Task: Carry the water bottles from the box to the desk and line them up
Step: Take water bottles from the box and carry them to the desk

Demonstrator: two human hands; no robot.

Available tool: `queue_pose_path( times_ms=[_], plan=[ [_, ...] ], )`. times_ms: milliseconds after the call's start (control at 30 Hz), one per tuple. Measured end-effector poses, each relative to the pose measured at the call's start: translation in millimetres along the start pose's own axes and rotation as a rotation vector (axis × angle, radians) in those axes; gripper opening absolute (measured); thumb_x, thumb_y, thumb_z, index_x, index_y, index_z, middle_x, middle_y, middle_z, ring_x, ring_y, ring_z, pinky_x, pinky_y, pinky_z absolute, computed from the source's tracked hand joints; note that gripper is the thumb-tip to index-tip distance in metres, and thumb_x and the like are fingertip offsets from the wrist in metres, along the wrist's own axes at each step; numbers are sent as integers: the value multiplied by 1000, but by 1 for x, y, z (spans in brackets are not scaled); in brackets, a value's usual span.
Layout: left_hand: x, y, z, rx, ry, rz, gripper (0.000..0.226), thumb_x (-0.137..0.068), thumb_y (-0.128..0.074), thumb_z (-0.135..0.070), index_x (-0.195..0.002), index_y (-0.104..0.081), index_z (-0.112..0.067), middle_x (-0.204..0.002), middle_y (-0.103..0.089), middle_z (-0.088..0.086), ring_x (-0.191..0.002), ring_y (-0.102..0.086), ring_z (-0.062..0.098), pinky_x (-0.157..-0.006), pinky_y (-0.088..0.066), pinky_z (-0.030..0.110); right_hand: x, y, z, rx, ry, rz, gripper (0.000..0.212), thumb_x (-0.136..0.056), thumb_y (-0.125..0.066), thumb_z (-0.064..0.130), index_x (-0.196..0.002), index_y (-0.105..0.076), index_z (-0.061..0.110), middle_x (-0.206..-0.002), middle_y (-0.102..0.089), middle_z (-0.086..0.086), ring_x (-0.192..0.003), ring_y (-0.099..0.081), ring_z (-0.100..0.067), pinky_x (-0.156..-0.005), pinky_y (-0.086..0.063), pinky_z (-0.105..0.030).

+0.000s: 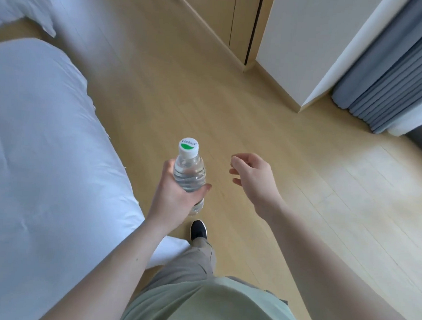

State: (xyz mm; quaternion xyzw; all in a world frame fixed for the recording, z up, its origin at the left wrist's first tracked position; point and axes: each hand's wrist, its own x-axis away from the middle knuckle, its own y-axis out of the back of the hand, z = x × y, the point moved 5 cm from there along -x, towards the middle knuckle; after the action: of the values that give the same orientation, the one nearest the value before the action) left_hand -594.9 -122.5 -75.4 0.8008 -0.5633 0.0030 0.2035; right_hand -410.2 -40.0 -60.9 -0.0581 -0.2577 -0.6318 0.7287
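Head view, as I read it from my station: wooden floor (pixel 262 226) fills most of the frame, with 1 white bed (pixel 42 160) along the left edge and grey curtains (pixel 398 73) at upper right. My left hand (pixel 177 197) grips 1 clear water bottle (pixel 189 173) around its body, held upright above the floor, white cap on top. My right hand (pixel 253 177) holds nothing, fingers loosely curled. 1 black shoe (pixel 198 230) shows below the bottle.
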Motion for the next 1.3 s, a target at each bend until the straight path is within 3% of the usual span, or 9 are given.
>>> queue_pose_path(
  times_ms=[233,467,900,1300],
  plan=[
    [-95,37,-18,14,-3,-41,63,-73,-91,-30,-116,-46,-37,-98,-64,-28,-92,-66,-6,-69,-45,3,-89,-47,65,11,26,63,19,-85,-58,38,-98,-69,31,-93,-72,9,-95,-72,-20,-89,-61,-47],
    [-176,54,-34,15,27,-88,62,-71,-90,-38,-112,-44,-46,-102,-63,-29,-94,-66,-5,-76,-47,19,-170,-75,110,23,48,91,14,-94,-59,33,-102,-69,28,-96,-72,6,-95,-71,-17,-89,-61,-41],
    [-372,54,-84,-25,104,-228,65,-69,-89,-45,-108,-39,-58,-105,-61,-33,-95,-62,-12,-73,-44,16,-383,-118,219,27,45,237,13,-97,-58,32,-103,-68,25,-98,-71,4,-98,-70,-16,-91,-60,-42],
    [-534,69,-133,-23,143,-327,65,-66,-88,-45,-108,-40,-56,-105,-61,-34,-93,-63,-11,-71,-47,21,-529,-156,317,57,74,333,17,-96,-59,33,-107,-68,24,-96,-71,5,-99,-71,-20,-92,-60,-44]
  ],
)
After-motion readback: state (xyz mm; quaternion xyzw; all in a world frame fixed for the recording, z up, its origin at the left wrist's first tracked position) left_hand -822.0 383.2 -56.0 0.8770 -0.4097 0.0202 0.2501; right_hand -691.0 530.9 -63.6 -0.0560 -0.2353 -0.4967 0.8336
